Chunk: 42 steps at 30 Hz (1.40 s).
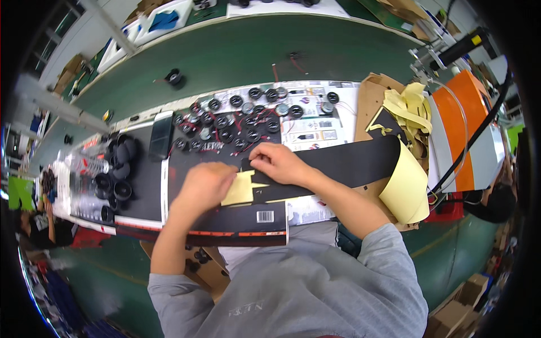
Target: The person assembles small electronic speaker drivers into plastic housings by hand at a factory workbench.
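Note:
A long black sheet (344, 163) with a pale yellow backing stretches across the bench. Its right end curls over, showing the yellow side (408, 188). My left hand (205, 185) is closed, its fingertips on the edge of a small yellow paper piece (239, 190) with ragged strips at its right. Just right of it, my right hand (277, 162) pinches at the left end of the black sheet; whatever is between those fingertips is too small to make out. Both hands are close together over a dark flat box (242, 225) at the bench's near edge.
Several small round black speakers (225, 135) with red wires lie beyond my hands. A phone (162, 135) and black cups (121, 190) are to the left. Crumpled yellow paper (408, 110) sits in a cardboard box (369, 93) at right, beside an orange-and-grey machine (459, 129).

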Tool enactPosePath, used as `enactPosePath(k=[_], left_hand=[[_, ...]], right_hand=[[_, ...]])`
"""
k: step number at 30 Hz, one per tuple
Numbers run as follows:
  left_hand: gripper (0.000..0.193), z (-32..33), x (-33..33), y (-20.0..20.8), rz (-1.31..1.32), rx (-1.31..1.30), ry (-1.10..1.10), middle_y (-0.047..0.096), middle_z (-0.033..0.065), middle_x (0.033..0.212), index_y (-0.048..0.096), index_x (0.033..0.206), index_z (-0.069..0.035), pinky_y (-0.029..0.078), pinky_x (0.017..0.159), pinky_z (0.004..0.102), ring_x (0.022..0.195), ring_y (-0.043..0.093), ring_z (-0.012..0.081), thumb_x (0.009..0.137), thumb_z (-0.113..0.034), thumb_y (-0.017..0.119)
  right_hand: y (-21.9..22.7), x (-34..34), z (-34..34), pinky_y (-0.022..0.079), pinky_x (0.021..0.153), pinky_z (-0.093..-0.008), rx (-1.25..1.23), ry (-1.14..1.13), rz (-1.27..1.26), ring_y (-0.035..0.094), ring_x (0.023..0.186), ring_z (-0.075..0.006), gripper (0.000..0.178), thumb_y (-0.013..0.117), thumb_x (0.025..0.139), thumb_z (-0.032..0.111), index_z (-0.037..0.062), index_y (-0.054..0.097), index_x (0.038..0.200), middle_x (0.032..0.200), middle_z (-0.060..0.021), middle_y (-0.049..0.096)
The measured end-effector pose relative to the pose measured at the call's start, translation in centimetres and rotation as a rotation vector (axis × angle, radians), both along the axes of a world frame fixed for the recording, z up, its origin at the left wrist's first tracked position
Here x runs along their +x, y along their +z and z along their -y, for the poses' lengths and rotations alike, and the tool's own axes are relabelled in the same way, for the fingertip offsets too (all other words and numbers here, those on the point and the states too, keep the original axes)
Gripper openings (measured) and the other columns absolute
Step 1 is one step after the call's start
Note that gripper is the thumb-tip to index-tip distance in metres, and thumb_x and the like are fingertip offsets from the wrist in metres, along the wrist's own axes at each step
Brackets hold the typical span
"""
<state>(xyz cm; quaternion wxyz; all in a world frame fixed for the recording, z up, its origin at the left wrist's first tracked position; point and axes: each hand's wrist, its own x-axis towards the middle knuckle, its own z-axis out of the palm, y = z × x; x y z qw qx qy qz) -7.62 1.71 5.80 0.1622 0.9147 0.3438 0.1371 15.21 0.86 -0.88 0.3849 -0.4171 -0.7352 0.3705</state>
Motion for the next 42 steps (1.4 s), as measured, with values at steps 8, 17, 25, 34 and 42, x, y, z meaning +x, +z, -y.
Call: enactPosePath(k=[8, 17, 25, 34, 42], left_hand=[[0.029, -19.6, 16.8, -0.1, 0.191, 0.114, 0.081, 0.064, 0.0172, 0.100, 0.065, 0.107, -0.005, 0.049, 0.082, 0.0407, 0.092, 0.062, 0.0341, 0.083, -0.022, 0.063], [0.043, -28.6, 20.1, -5.2, 0.152, -0.020, 0.340, 0.065, 0.0142, 0.104, 0.060, 0.119, -0.005, 0.051, 0.082, 0.0368, 0.090, 0.063, 0.0286, 0.084, -0.029, 0.065], [0.046, -7.0, 8.6, 1.0, 1.057, -1.129, 0.019, 0.063, 0.0212, 0.107, 0.044, 0.130, 0.005, 0.055, 0.067, 0.0251, 0.075, 0.063, 0.0156, 0.094, -0.021, 0.057], [0.039, -2.1, 4.8, -5.6, 1.020, -1.201, 0.293, 0.065, 0.0162, 0.110, 0.048, 0.129, 0.005, 0.057, 0.079, 0.0299, 0.092, 0.068, 0.0225, 0.093, -0.005, 0.055], [0.037, -2.1, 5.4, -5.8, 0.970, -1.189, 0.272, 0.065, 0.0119, 0.110, 0.048, 0.130, 0.005, 0.055, 0.082, 0.0287, 0.095, 0.066, 0.0188, 0.094, -0.002, 0.053]], right_hand=[[0.1, 0.6, -0.2, 0.044, 0.054, -0.0245, -0.254, 0.012, -0.181, 0.051, 0.059, -0.0076, 0.016, 0.070, 0.082, 0.012, 0.0022, 0.061, 0.092, 0.070, -0.0014, 0.058], [0.5, 0.5, -0.4, 0.044, 0.056, -0.0217, -0.309, 0.003, -0.349, 0.052, 0.062, -0.0050, 0.013, 0.068, 0.085, 0.012, 0.0017, 0.063, 0.090, 0.070, 0.0000, 0.058], [-1.8, 0.1, -0.9, 0.046, 0.055, -0.0251, -0.312, -0.262, -0.550, 0.056, 0.061, -0.0093, 0.011, 0.063, 0.089, 0.011, 0.0015, 0.061, 0.092, 0.071, -0.0037, 0.060], [-0.1, 0.6, -0.9, 0.048, 0.079, -0.0245, -0.139, -0.207, -0.792, 0.059, 0.086, -0.0121, 0.007, 0.063, 0.087, 0.008, 0.0004, 0.062, 0.089, 0.108, -0.0085, 0.059], [0.2, 0.8, -0.2, 0.049, 0.080, -0.0271, -0.068, -0.189, -0.336, 0.061, 0.088, -0.0145, 0.005, 0.065, 0.083, 0.005, 0.0000, 0.062, 0.084, 0.113, -0.0114, 0.059]])
